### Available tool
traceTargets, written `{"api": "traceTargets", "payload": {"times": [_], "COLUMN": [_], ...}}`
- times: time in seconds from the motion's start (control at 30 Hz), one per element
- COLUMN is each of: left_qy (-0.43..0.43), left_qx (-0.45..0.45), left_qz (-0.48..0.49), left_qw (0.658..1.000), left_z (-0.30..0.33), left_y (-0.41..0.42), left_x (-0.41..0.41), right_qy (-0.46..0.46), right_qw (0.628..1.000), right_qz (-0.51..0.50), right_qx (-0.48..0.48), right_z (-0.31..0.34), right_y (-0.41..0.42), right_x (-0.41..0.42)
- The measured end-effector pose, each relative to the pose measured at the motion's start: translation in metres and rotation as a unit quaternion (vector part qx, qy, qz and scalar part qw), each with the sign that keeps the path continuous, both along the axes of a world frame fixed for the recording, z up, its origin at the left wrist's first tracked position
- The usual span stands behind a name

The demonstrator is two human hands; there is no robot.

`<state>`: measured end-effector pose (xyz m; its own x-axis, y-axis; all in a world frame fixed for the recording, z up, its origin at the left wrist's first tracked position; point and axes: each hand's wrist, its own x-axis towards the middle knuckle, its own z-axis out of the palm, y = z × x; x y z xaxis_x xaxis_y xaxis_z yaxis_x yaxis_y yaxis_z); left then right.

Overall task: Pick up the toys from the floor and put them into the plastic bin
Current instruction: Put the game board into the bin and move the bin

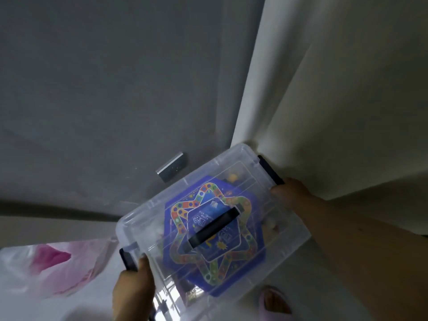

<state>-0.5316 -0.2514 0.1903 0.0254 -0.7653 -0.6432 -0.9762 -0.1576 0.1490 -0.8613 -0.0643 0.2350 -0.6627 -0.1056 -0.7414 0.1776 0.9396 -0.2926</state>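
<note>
Clear plastic bin [213, 225], lid on, sits lower centre of frame, held off the floor between both hands. Left hand [133, 288] grips the dark latch [128, 259] at lower left, fingers curled round it. Right hand [293, 196] grips the opposite latch [270, 169] at right. Blue game board [214, 232] visible through lid. Pink-white plastic bag [53, 265] lies lower left.

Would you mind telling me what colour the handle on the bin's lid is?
Black, on the clear plastic bin; the handle shows in the head view.
</note>
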Motion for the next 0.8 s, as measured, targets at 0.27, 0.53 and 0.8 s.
{"api": "traceTargets", "payload": {"times": [0.27,0.53,0.8], "left_qy": [0.005,0.028,0.012], "left_qx": [-0.001,-0.009,-0.029], "left_qz": [0.037,0.072,0.189], "left_qw": [0.999,0.997,0.981], "left_z": [-0.050,-0.066,-0.053], "left_y": [-0.005,0.000,0.009], "left_x": [-0.024,-0.041,-0.067], "right_qy": [0.028,0.062,0.072], "right_qw": [0.998,0.994,0.996], "right_qz": [-0.002,0.031,0.054], "right_qx": [-0.057,-0.085,-0.016], "right_z": [-0.062,-0.085,-0.093], "right_y": [-0.028,-0.049,-0.062], "right_x": [-0.033,-0.057,-0.055]}}
